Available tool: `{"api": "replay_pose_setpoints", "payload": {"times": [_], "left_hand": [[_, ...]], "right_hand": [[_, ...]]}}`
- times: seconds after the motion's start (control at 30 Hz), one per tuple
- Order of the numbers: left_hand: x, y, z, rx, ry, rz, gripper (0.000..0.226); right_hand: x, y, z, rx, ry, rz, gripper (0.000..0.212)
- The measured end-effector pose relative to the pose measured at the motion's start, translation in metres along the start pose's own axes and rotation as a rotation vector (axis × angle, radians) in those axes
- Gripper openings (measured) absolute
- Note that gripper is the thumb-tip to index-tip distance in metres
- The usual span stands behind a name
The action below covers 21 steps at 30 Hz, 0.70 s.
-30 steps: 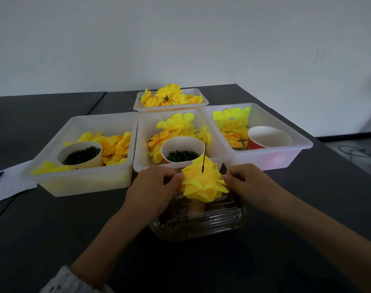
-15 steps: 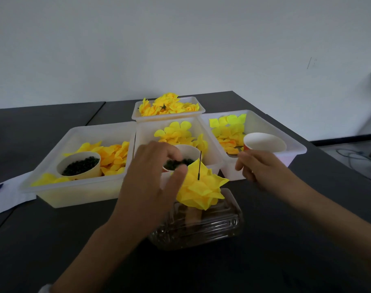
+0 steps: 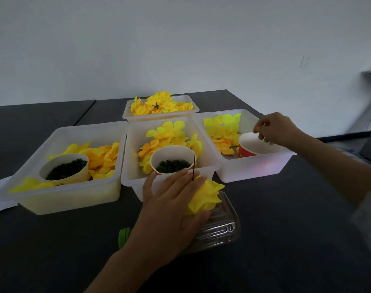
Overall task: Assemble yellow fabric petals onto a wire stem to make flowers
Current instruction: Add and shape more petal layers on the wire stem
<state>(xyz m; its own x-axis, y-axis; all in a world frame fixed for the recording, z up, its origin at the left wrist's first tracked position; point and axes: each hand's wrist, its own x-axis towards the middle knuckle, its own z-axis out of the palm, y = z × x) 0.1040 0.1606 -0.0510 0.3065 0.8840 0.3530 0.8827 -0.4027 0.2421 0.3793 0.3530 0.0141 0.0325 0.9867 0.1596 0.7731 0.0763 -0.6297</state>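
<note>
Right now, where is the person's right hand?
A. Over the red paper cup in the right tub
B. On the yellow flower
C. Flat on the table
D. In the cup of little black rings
A: the right hand hangs with curled fingers over the rim of the red paper cup in the right tub, while the left hand rests on the yellow flower.
</note>
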Motion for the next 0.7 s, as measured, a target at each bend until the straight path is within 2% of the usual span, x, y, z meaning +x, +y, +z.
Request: {"api": "replay_pose_setpoints", "payload": {"times": [0.1, 0.17, 0.23, 0.4, 0.53, 0.63, 0.7], "left_hand": [[-0.002, 0.0, 0.007, -0.067, 0.059, 0.005, 0.062], [-0.002, 0.0, 0.01, -0.09, 0.099, 0.012, 0.059], [-0.001, 0.0, 0.013, -0.104, 0.124, 0.015, 0.058], [-0.001, 0.0, 0.015, -0.108, 0.147, 0.02, 0.057], [-0.001, -0.001, 0.016, -0.118, 0.15, 0.018, 0.057], [-0.001, -0.001, 0.017, -0.115, 0.148, 0.015, 0.057], [-0.001, -0.001, 0.017, -0.112, 0.147, 0.012, 0.058]], "right_hand": [[0.019, 0.007, 0.017, -0.253, -0.25, 0.024, 0.02], [0.021, 0.007, 0.028, -0.457, -0.359, 0.042, 0.028], [0.021, 0.004, 0.037, -0.557, -0.444, 0.044, 0.031], [0.031, 0.008, 0.044, -0.645, -0.478, 0.044, 0.035], [0.04, 0.016, 0.042, -0.584, -0.404, -0.008, 0.018], [0.047, 0.024, 0.037, -0.481, -0.33, 0.017, 0.046], [0.049, 0.027, 0.032, -0.435, -0.296, 0.011, 0.046]]}}
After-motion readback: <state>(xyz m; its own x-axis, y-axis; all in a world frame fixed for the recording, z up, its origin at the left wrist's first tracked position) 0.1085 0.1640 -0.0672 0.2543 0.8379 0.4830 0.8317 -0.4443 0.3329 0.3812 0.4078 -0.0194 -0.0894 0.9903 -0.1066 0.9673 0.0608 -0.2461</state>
